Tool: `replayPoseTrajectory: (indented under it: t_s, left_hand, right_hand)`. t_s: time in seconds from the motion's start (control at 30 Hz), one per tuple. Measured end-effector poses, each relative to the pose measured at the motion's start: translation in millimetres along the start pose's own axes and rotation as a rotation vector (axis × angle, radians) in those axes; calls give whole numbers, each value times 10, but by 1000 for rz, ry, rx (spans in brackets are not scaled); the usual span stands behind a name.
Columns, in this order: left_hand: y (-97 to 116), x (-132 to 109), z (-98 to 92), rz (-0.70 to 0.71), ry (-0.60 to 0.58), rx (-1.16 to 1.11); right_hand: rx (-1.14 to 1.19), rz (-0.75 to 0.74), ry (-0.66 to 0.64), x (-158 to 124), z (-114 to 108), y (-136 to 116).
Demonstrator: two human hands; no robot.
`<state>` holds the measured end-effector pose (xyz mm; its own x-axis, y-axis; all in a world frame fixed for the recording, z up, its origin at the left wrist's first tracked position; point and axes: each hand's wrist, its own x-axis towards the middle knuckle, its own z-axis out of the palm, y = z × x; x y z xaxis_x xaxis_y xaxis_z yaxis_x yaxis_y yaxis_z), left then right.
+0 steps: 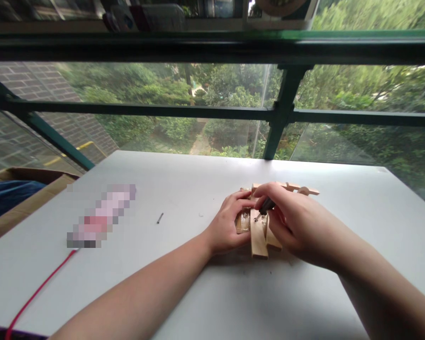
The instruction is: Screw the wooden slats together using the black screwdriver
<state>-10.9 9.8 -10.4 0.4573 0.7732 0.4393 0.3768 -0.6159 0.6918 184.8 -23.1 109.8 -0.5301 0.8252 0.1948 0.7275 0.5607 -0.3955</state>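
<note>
Bare forearms (pixel 141 290) foremost in head view. My right hand (pixel 292 215) pinches dark-handled, metal-tipped tool (pixel 267 207) at pale slatted wooden piece (pixel 259 243) on white tabletop (pixel 177 189); left hand (pixel 228 223) clasps its left side, thumb spread from fingers. Shifting slats or tilted tip could, I judge, skid metal leftward.

White table (pixel 187 184), wooden pieces (pixel 259 242), cable (pixel 38 289)

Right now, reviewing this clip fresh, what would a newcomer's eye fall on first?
Probably, right of centre, the left hand holding the wooden pieces while the right hand points a dark tool down at them. Next, at lower left, the red cord leading to a pixelated pink thing on the white table.
</note>
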Motion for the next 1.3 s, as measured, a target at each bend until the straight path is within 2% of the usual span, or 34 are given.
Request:
replayPoseTrajectory:
  t_s: [0.33, 0.57, 0.9, 1.3]
  left_hand:
    - [-30, -3, 13, 18, 5, -19]
    - [-28, -4, 19, -5, -2, -18]
    - [-31, -3, 25, 0, 6, -1]
    - [-23, -6, 13, 3, -8, 13]
  right_hand:
    - [-122, 86, 46, 29, -9, 5]
    - [-82, 115, 64, 36, 3, 15]
    - [-44, 51, 101, 50, 30, 32]
    - [62, -20, 40, 47, 43, 41]
